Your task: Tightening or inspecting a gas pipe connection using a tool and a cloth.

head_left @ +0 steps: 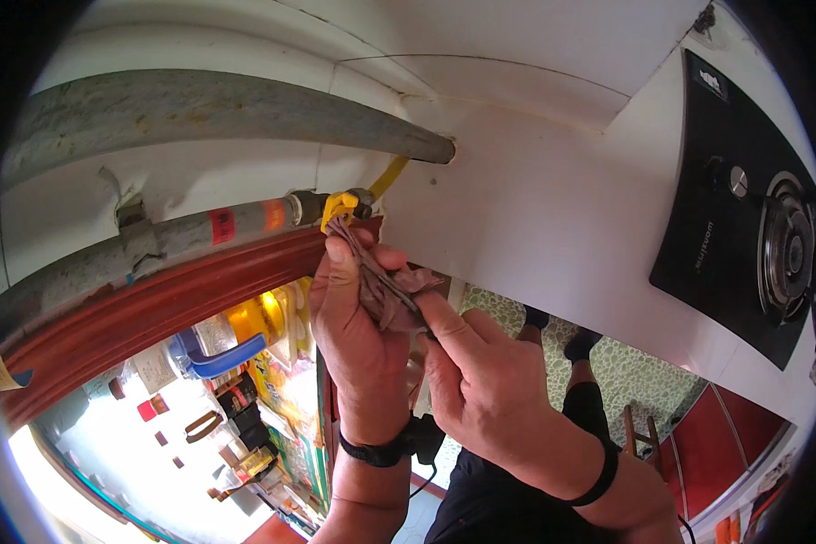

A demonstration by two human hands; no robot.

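Note:
A crumpled, greyish-pink cloth (392, 295), partly twisted into thin strands, is held between my two hands. My left hand (358, 331) is closed round it, thumb up, just below a yellow valve handle (339, 207) on a grey pipe (177, 234). The cloth's upper tip reaches the handle; whether it touches cannot be made out. Lower down on the right, my right hand (490, 367) pinches the cloth's other end between thumb and forefinger. The part inside my left palm is hidden.
A thick grey pipe (218, 113) runs above the valve. Red-brown wood trim (163, 295) borders a bright space with jars and packages at lower left. On the right, a black gas hob (725, 218) sits on a white counter (535, 218). Green patterned floor (499, 306) shows below.

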